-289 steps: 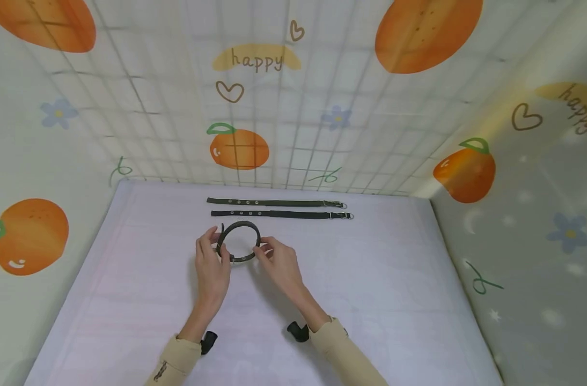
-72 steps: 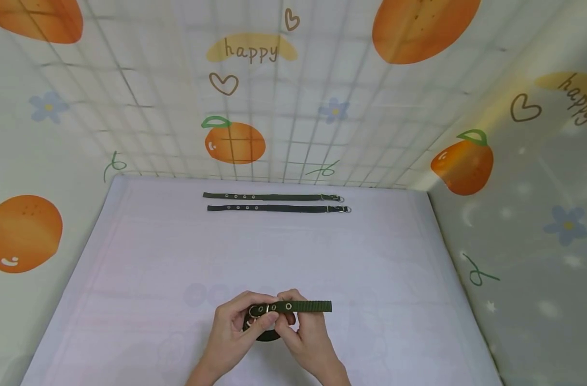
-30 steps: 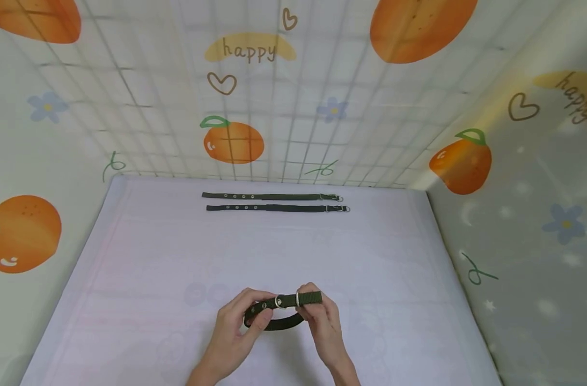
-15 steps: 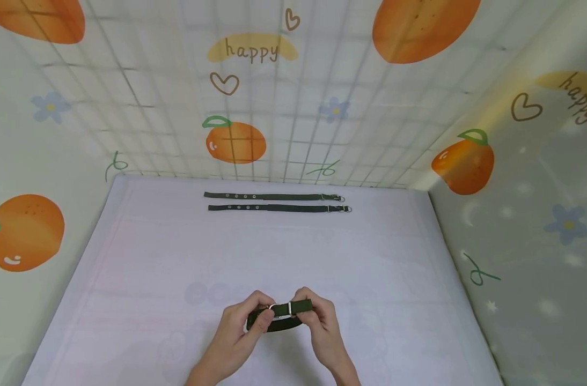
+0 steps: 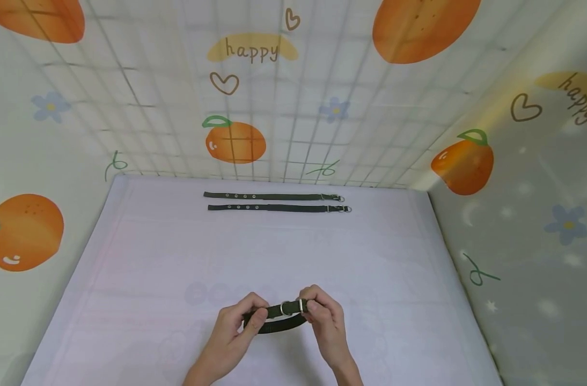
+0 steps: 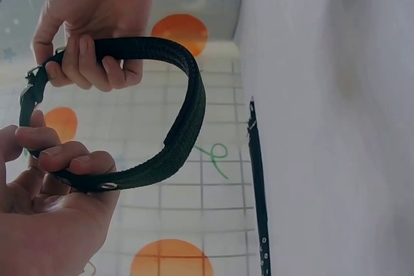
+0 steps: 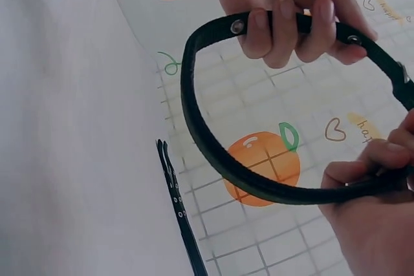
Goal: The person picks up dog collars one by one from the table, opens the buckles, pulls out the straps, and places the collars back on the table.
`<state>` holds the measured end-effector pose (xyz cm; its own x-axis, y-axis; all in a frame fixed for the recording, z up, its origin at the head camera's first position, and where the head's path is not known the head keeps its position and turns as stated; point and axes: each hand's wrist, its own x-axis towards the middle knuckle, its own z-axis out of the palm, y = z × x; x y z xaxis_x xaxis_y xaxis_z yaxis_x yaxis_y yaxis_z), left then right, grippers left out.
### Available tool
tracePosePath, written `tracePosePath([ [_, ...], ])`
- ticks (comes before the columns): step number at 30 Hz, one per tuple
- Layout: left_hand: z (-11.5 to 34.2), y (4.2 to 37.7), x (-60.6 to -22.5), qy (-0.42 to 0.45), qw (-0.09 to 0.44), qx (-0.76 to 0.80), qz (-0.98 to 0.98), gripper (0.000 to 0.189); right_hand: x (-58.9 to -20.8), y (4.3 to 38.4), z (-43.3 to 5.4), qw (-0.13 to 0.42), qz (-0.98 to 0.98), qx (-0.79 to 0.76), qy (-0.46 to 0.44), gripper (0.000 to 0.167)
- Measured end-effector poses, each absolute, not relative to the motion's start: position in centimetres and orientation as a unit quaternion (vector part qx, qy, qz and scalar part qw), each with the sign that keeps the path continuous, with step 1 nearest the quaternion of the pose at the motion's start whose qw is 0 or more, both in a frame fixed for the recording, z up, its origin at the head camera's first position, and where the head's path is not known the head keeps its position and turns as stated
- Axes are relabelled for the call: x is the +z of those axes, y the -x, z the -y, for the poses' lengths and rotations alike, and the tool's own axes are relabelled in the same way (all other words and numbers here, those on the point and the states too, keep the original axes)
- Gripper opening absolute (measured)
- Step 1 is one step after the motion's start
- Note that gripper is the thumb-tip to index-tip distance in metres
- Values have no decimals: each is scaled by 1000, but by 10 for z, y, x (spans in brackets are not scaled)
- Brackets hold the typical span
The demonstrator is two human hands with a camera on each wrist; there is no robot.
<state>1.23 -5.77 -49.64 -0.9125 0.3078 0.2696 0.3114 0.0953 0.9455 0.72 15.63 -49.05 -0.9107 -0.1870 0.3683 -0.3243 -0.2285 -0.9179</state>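
Observation:
Both hands hold a dark green pet collar (image 5: 281,325), bent into a loop, above the near part of the table. My left hand (image 5: 236,331) pinches the strap on the left side, thumb in front; metal eyelets show by its fingers in the right wrist view. My right hand (image 5: 326,321) pinches the collar at its right end, right beside the metal buckle (image 5: 301,305). Between the hands sits a metal D-ring (image 5: 285,308). In the left wrist view the looped strap (image 6: 194,108) bows away from both hands. The strap's tip is hidden behind the right fingers.
Two more collars lie straight and parallel near the table's back edge, a green collar (image 5: 274,197) behind a darker collar (image 5: 279,208). A white cloth covers the table (image 5: 144,257). Printed curtain walls (image 5: 293,134) stand at the back and sides.
The loop was first held farther forward, then came near the body. Over the last second the left hand slid along the strap, and the right fingers now cover the strap end beyond the buckle.

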Motion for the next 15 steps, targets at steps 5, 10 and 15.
tracePosePath([
  [5, 62, -10, -500, 216, -5, -660, 719, 21, -492, -6, -160, 43, 597, 778, -189, 19],
  [10, 66, -5, -502, 202, -37, -723, 659, 17, -491, -4, -167, 12, 593, 799, -100, 28],
  [15, 71, 2, -505, 122, -52, -776, 616, 20, -493, 6, -176, -22, 557, 830, -18, 40],
])
